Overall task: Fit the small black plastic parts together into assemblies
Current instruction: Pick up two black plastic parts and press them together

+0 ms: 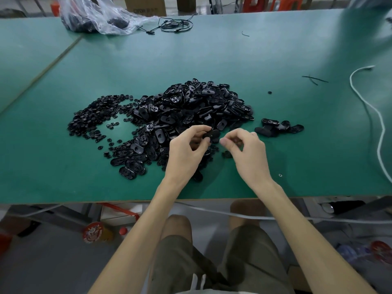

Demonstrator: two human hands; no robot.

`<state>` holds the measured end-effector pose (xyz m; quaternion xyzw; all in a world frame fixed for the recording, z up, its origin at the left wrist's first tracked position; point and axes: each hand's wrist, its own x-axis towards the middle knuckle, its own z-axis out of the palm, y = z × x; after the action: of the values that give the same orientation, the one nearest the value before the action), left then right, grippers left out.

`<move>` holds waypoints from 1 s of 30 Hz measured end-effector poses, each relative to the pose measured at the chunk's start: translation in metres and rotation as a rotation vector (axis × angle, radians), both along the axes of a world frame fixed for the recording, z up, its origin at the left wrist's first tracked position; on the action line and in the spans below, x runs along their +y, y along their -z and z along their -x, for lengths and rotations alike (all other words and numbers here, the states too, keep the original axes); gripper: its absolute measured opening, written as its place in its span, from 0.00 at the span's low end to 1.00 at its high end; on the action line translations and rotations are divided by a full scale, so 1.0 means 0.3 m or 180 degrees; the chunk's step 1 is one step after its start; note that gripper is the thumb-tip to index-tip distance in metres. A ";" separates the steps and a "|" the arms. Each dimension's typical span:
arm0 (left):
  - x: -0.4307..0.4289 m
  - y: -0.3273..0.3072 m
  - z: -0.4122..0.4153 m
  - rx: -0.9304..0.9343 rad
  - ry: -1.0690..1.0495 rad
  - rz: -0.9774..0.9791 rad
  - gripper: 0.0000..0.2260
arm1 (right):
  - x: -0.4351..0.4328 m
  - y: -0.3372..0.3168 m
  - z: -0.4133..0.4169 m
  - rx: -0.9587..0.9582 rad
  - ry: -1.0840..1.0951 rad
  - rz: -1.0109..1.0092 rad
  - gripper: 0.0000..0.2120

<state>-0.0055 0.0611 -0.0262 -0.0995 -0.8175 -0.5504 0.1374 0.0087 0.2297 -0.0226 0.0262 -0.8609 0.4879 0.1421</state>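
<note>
The left hand (186, 149) pinches one oval black part (211, 134) between thumb and fingertips and holds it just above the near side of the big pile of oval parts (191, 107). This pile lies in the middle of the green tabletop (275, 49), somewhat closer to the near edge. The right hand (248, 151) is just beside the held part, with curled fingers and the thumb tip close to them. Something dark shows inside the fingers, but I cannot tell whether the hand grasps a piece. A flatter heap of small round parts (93, 115) touches the pile on the side toward the left edge. A small group of oval pieces (277, 128) lies apart toward the right edge. A clear plastic bag (95, 15) sits at the far edge near the left corner, and a white cord (373, 115) runs along the right edge.
</note>
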 end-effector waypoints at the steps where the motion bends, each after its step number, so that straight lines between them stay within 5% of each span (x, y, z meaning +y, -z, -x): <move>1: 0.000 0.001 0.001 -0.0035 0.0052 -0.0010 0.11 | -0.004 -0.002 0.005 -0.0072 0.0021 0.0332 0.05; 11: -0.017 0.004 0.009 -0.0455 0.0545 -0.0683 0.10 | 0.004 0.019 0.007 -0.0095 -0.0089 0.1693 0.07; 30: -0.024 -0.014 0.009 -0.0556 0.0622 -0.1014 0.10 | -0.004 0.022 0.006 0.0007 -0.0259 0.1732 0.07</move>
<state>-0.0084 0.0539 -0.0222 -0.1073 -0.7154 -0.6899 0.0259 0.0070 0.2285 -0.0293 0.0221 -0.6962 0.7065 0.1252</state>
